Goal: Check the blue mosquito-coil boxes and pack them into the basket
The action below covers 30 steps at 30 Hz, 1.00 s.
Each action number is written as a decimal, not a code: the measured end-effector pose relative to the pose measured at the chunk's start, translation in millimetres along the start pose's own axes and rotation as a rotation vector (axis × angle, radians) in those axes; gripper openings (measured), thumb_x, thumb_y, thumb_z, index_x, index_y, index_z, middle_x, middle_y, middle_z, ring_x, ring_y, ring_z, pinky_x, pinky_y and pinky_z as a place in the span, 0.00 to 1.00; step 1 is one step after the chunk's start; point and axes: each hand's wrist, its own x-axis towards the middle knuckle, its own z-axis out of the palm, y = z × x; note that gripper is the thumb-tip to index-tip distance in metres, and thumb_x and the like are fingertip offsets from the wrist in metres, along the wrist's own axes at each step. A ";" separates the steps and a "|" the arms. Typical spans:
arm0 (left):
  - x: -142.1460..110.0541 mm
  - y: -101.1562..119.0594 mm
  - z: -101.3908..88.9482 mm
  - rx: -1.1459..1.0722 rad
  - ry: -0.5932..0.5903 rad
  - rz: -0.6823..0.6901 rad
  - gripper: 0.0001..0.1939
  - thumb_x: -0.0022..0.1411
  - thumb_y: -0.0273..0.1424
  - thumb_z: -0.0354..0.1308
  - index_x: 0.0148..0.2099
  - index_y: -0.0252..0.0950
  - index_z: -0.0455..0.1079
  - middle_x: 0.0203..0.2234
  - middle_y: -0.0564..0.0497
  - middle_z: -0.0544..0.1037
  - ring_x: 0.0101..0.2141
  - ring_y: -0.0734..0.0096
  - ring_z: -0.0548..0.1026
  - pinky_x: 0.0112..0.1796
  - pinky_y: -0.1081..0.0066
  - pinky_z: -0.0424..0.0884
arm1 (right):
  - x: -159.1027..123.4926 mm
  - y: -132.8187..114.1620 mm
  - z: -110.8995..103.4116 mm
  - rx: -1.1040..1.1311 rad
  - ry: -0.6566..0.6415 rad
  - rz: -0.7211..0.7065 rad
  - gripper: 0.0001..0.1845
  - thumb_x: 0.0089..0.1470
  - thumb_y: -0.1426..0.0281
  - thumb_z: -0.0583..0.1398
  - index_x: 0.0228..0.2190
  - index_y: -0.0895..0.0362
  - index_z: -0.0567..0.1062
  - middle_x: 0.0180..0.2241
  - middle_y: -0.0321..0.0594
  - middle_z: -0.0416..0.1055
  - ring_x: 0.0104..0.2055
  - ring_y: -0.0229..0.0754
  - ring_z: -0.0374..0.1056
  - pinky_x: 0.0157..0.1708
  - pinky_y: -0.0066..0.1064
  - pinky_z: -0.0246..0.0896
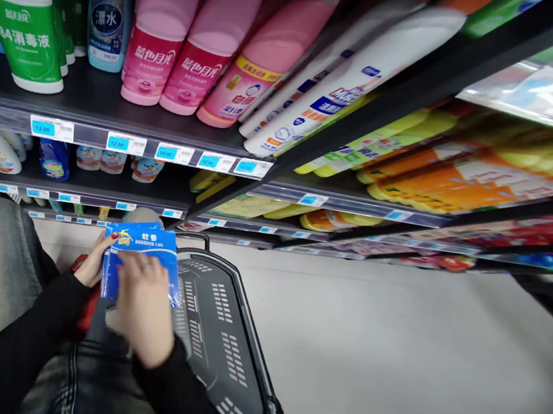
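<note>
A flat blue box of mosquito coils (151, 243) is held upright over my lap, with the blue edge of what may be a second pack just behind its top. My left hand (93, 264) grips the box by its left side, thumb on the front face. Across the front of the box lies my right hand (146, 305), smeared by motion. Its fingertips are over the printed face, and whether they touch it or hold anything is unclear.
A dark grey shopping basket (240, 296) stands on the floor (366, 332) right of my knees. Ahead, shelves carry pink bottles (159, 31), a white-and-green disinfectant bottle (27, 22) and white cleaner bottles (340, 100). Price tags (51, 128) line the shelf edge. Orange bottles (441, 180) fill shelves farther right.
</note>
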 end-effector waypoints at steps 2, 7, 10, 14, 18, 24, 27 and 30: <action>2.9 2.3 7.1 0.008 -0.022 0.035 0.22 0.50 0.36 0.62 0.47 0.35 0.67 0.37 0.48 0.79 0.41 0.60 0.76 0.45 0.63 0.68 | 2.5 34.1 -10.4 0.104 0.197 0.103 0.16 0.58 0.68 0.48 0.45 0.56 0.69 0.46 0.50 0.68 0.49 0.51 0.61 0.48 0.49 0.56; 4.0 2.7 15.0 0.099 -0.014 0.087 0.23 0.49 0.34 0.62 0.48 0.37 0.66 0.41 0.50 0.78 0.44 0.61 0.74 0.47 0.66 0.65 | 8.6 86.9 -3.7 0.101 0.323 0.309 0.32 0.52 0.58 0.54 0.54 0.65 0.61 0.59 0.61 0.53 0.60 0.60 0.50 0.54 0.54 0.47; 3.1 3.6 14.1 0.108 -0.014 0.054 0.22 0.49 0.34 0.61 0.48 0.36 0.65 0.38 0.50 0.78 0.42 0.61 0.75 0.44 0.66 0.67 | 10.1 94.9 -1.2 0.266 0.170 0.513 0.36 0.50 0.56 0.55 0.54 0.65 0.60 0.52 0.61 0.64 0.54 0.60 0.61 0.50 0.49 0.55; 0.6 9.1 13.7 0.067 -0.082 -0.009 0.24 0.49 0.33 0.62 0.49 0.38 0.63 0.39 0.50 0.78 0.40 0.63 0.76 0.42 0.66 0.68 | 12.5 93.3 -1.4 0.459 0.028 0.449 0.30 0.48 0.56 0.57 0.52 0.55 0.65 0.45 0.47 0.73 0.48 0.54 0.68 0.47 0.44 0.59; -1.2 11.5 13.4 0.045 -0.045 -0.004 0.19 0.47 0.31 0.61 0.43 0.34 0.68 0.33 0.50 0.79 0.33 0.63 0.77 0.38 0.66 0.70 | 15.9 95.5 1.1 0.588 0.049 0.451 0.28 0.47 0.57 0.58 0.49 0.55 0.67 0.46 0.47 0.72 0.49 0.52 0.66 0.49 0.43 0.58; -2.7 7.2 9.7 0.046 -0.009 -0.034 0.16 0.43 0.31 0.59 0.38 0.33 0.72 0.27 0.50 0.79 0.30 0.61 0.76 0.37 0.63 0.70 | 24.9 116.2 -2.1 1.217 0.008 0.625 0.23 0.43 0.52 0.60 0.35 0.56 0.72 0.33 0.41 0.75 0.32 0.43 0.70 0.33 0.34 0.64; 0.6 3.0 7.2 0.066 -0.056 -0.023 0.21 0.43 0.33 0.59 0.44 0.34 0.71 0.28 0.50 0.80 0.31 0.59 0.76 0.39 0.61 0.69 | 28.0 115.7 3.1 1.291 0.057 0.553 0.21 0.42 0.51 0.60 0.29 0.56 0.72 0.27 0.38 0.74 0.30 0.42 0.68 0.33 0.32 0.63; 7.1 -0.8 4.8 0.111 -0.098 0.028 0.19 0.46 0.34 0.60 0.43 0.34 0.72 0.30 0.49 0.80 0.33 0.60 0.76 0.40 0.63 0.68 | 29.0 113.1 13.8 1.169 0.176 0.540 0.21 0.45 0.50 0.57 0.26 0.56 0.69 0.23 0.36 0.72 0.28 0.40 0.65 0.31 0.31 0.61</action>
